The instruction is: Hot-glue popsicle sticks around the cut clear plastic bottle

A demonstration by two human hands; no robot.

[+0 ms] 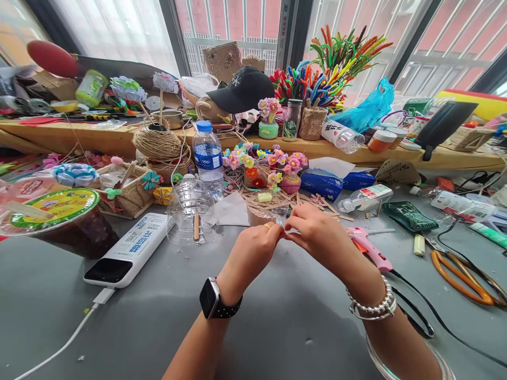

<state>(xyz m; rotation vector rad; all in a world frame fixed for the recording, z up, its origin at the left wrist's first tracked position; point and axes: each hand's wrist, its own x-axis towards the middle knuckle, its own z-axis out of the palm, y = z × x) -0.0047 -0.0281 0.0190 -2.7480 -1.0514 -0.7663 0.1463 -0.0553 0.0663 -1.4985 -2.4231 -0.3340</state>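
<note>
Hands (254,249) together at the fingertips (292,225)

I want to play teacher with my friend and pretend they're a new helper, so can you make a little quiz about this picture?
1. True or false: the watch is on the same arm as the right hand.
2. What colour is the glue gun beside the right forearm?
A) green
B) pink
C) yellow
3. Fill in the blank: the upright water bottle in front of the shelf has a ____ cap.

Key:
1. False; it's on the left wrist.
2. B
3. blue
</note>
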